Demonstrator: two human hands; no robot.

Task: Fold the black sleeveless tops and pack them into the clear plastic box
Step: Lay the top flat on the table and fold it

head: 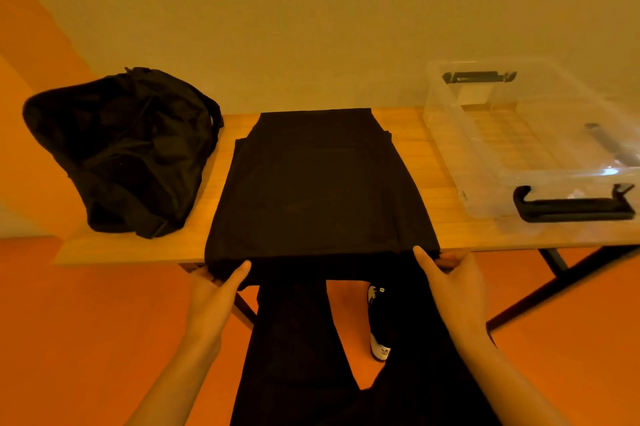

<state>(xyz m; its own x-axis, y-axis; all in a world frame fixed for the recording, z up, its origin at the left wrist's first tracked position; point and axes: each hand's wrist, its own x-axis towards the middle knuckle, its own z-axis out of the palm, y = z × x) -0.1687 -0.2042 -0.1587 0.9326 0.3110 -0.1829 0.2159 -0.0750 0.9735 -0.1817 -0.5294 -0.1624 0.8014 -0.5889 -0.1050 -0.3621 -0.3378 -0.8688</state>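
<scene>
The person's left hand reached forward at the near edge of the table. Its forefinger lay straight on the cloth and the thumb was tucked under, pinching the left hem corner of the black sleeveless top. The right hand gripped the right hem corner the same way, one finger on top and the rest curled round the edge.

On the wooden tabletop a black bag slumped at the left end. The top lay flat in the middle, and the clear plastic box stood at the right with dark clip handles on its ends. A pale wall rose behind, and the floor was orange.

The top's hem hung just over the near edge, and its far end reached the back edge. A strip of wood showed between bag and top, and a wider one between top and box.
</scene>
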